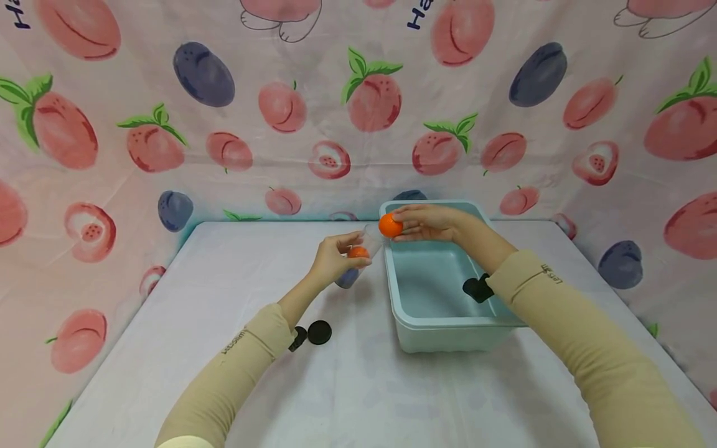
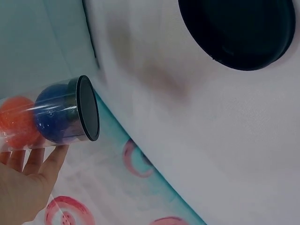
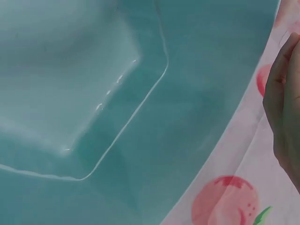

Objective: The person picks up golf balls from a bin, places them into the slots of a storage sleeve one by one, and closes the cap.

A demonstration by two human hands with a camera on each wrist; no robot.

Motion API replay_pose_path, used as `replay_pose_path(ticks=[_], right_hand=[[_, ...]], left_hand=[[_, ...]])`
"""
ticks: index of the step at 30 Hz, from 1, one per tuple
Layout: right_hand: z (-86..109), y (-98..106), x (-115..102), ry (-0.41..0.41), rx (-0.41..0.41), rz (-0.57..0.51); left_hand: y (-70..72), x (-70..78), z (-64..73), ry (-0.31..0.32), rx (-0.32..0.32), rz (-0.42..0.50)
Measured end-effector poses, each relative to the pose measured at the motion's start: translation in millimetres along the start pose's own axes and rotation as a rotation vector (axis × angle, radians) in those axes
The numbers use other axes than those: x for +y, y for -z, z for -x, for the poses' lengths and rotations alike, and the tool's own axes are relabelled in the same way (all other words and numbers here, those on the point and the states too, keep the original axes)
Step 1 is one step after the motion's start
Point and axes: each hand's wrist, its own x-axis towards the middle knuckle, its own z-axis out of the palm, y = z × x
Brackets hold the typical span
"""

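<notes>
My left hand (image 1: 329,260) grips a clear plastic tube (image 1: 372,239), tilted with its upper end toward the basin. Inside it, an orange ball (image 2: 18,123) sits against a blue ball (image 2: 52,112), and a black cap (image 2: 89,108) closes the lower end. At the tube's upper end, my right hand (image 1: 430,223) holds another orange ball (image 1: 390,225) in its fingertips, over the left rim of the light blue basin (image 1: 396,292). Only the edge of the right hand shows in the right wrist view, its ball out of sight there.
A round black lid (image 1: 320,332) lies on the white tabletop (image 1: 235,280), nearer me than the tube and beside the left forearm. The deep basin stands right of centre, under the right forearm. Behind the table hangs a fruit-patterned cloth (image 1: 336,143).
</notes>
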Motion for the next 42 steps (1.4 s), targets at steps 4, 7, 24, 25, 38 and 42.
replay_pose_path(ticks=[4,7,24,25,38,42], right_hand=[[0.4,-7,-1,0.011,0.000,-0.005],[0.3,-11,-2,0.007,0.008,-0.029],[4.7,-12,-6,0.033,0.032,-0.021],[5.1,-12,-7,0.035,0.032,-0.016],[12.4,-18,-9,0.056,0.029,0.005],[14.3,-21,-8,0.067,0.047,0.022]], left_hand=[[-0.5,-0.8,0.4,0.000,0.000,0.001],[-0.4,-0.3,1.0,0.003,-0.002,0.012],[-0.9,-1.6,2.0,-0.006,0.021,0.027],[-0.8,-1.2,1.6,-0.012,0.023,0.027],[1.0,0.5,2.7,0.034,0.036,0.030],[2.2,-0.7,3.5,0.053,0.051,0.032]])
